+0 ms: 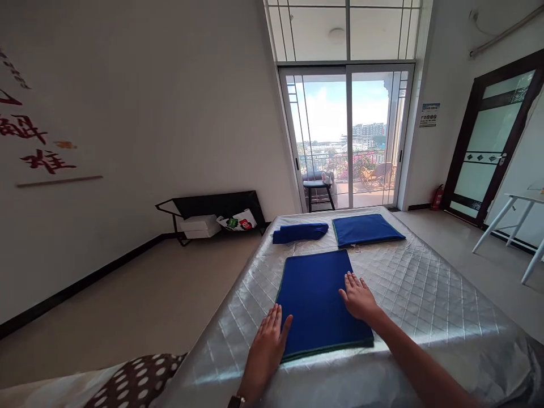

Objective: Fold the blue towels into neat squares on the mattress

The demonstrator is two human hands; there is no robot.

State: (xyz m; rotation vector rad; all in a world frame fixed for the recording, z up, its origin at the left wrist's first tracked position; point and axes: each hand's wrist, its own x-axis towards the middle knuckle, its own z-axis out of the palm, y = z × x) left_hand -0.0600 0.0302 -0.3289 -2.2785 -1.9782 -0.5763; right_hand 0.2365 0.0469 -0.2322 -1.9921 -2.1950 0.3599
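Observation:
A folded blue cloth (317,300) with a green edge lies flat on the quilted silvery mattress (408,283) in front of me. Along its left edge rests my left hand (267,340), fingers stretched out and thumb apart. My right hand (359,297) lies flat on the cloth's right side, fingers extended, gripping nothing. Farther back on the mattress are a second folded blue cloth (366,229) at the right and a narrower, folded or rolled blue cloth (300,232) at the left.
Brown polka-dot fabric (138,379) sits at the lower left. A low black rack (216,207) by the wall holds a white box (199,226) and a printed bag (238,222). A sliding glass door (351,141) stands beyond the mattress, a white table (527,195) to the right.

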